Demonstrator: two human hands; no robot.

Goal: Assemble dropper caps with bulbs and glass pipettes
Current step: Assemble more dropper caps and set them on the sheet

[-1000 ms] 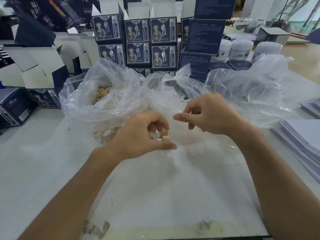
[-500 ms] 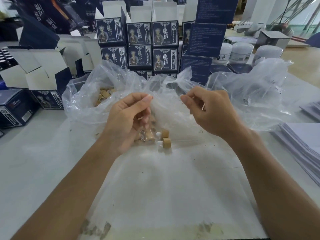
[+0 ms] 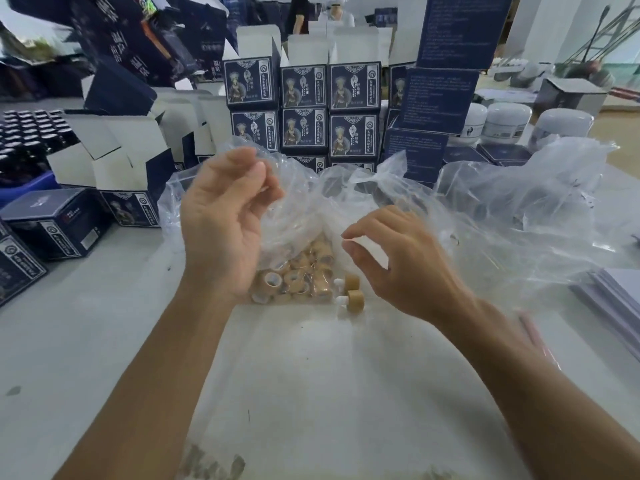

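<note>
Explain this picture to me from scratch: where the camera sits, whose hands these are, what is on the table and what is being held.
There is no machine here. A person wears a camera on the head, so the view looks forward and down at their own two bare hands. The left hand is raised with its fingers loosely curled in front of a clear plastic bag. The right hand hovers lower, fingers open; neither hand clearly grips anything. Inside the bag lies a pile of tan caps. Two finished caps with white bulbs lie beside it on the pale table. Behind stand stacked dark blue boxes, and white jars to the right.
</note>
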